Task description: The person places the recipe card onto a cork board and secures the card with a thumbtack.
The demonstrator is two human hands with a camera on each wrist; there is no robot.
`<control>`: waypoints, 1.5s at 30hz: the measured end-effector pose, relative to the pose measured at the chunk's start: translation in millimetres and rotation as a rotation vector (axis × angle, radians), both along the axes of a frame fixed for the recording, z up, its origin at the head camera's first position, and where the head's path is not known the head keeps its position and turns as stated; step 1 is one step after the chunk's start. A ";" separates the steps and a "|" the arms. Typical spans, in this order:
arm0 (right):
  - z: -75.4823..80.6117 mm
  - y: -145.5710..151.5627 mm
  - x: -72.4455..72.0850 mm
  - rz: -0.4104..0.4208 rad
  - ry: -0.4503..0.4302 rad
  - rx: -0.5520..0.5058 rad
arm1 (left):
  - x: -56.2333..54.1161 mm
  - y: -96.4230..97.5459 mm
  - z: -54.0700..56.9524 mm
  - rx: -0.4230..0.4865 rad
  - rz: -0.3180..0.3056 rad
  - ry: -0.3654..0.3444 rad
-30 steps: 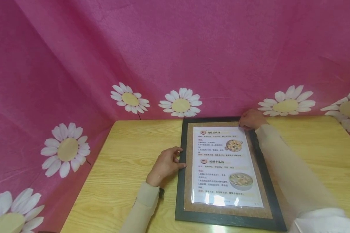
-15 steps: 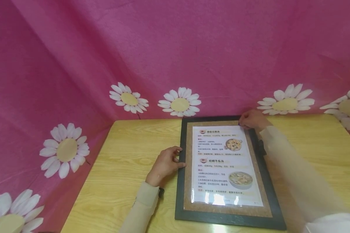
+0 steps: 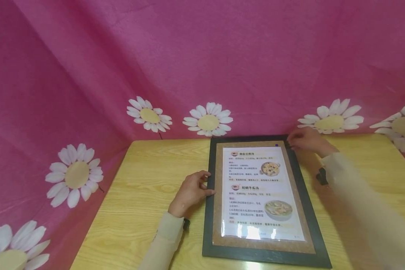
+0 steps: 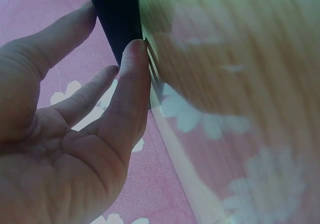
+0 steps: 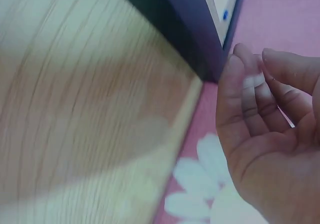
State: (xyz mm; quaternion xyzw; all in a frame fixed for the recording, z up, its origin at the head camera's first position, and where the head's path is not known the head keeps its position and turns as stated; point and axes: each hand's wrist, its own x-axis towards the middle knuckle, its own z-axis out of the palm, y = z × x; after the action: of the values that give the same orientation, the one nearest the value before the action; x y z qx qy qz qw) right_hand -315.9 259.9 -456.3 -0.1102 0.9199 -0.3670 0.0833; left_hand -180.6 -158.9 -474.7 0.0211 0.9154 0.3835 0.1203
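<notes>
A black-framed cork board [image 3: 217, 225] lies on the table in the head view. On it is a glossy printed sheet [image 3: 253, 202] with text and two pictures of bowls of food. A small blue push pin [image 3: 276, 145] sits in the cork at the sheet's top right corner; it also shows in the right wrist view. My left hand [image 3: 190, 193] touches the frame's left edge with thumb and fingertips, fingers fairly straight. Close by the frame's top right corner [image 5: 212, 69], my right hand [image 3: 308, 139] has loosely bent fingers with nothing between them.
The light wood table [image 3: 155, 168] ends at a pink cloth [image 3: 202, 67] with large white daisies, which hangs behind it and on the left. The board's top edge lies right by that cloth. Light glares off the sheet's lower part.
My right hand has let go of the push pin at the board's top right corner and moved off to the right, so the pin now shows. My left hand has stayed put.
</notes>
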 end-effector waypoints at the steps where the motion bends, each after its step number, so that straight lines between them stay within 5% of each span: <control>1: 0.9 4.9 0.8 -0.001 0.025 0.001 | 0.5 -0.3 0.6 0.002 0.004 -0.003; 5: 4.4 22.1 6.7 -0.010 0.081 0.011 | 1.4 -1.6 1.4 -0.002 0.013 -0.004; 15: 10.5 52.8 37.6 -0.005 0.060 0.014 | 1.8 -4.5 1.3 -0.004 0.002 0.018; 21: 9.3 70.3 60.7 0.029 0.205 0.113 | 0.6 -4.5 1.3 -0.004 -0.010 0.030; 38: -2.7 92.3 117.4 0.052 0.077 0.200 | 1.2 -3.1 0.0 -0.019 -0.017 0.036; 45: -13.7 100.1 134.1 0.047 0.090 0.223 | 0.6 0.5 -1.2 -0.020 -0.021 0.024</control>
State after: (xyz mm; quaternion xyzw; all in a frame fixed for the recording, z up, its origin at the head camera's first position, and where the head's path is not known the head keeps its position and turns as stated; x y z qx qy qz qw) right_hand -181.8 360.0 -469.9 -0.1380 0.9550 -0.2550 0.0623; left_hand -180.0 -158.4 -475.9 0.0341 0.9203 0.3728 0.1136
